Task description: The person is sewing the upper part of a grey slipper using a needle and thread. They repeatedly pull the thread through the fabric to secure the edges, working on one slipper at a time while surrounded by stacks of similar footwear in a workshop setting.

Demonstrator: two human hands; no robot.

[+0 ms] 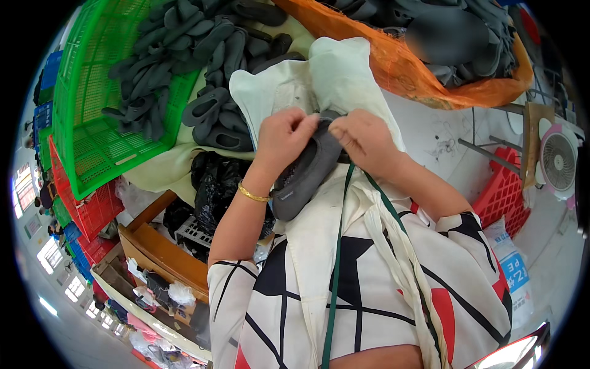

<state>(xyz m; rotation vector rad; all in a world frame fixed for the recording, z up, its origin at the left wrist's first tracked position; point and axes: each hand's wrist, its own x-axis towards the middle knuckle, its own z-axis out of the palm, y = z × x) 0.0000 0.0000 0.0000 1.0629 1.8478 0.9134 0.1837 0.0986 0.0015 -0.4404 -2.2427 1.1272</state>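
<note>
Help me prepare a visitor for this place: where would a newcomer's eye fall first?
First, the bright green basket at upper left, with dark grey shoes heaped in and beside it. Then the orange sack at upper right, also full. At centre, the left hand and right hand grip a single grey shoe.

Pale yellowish cloth [161, 175] is lying rumpled beside the green crate [78, 117], folds hiding whatever is supporting it; loose grey shoes [230, 139] are resting on it. Crate is carrying a grey shoe heap [144, 86]. Orange sack [393, 58] is holding more. Right side: pale floor [439, 138] is bearing a red lattice crate [505, 190], white-and-blue plastic bag [515, 270] lying nearby.
</note>
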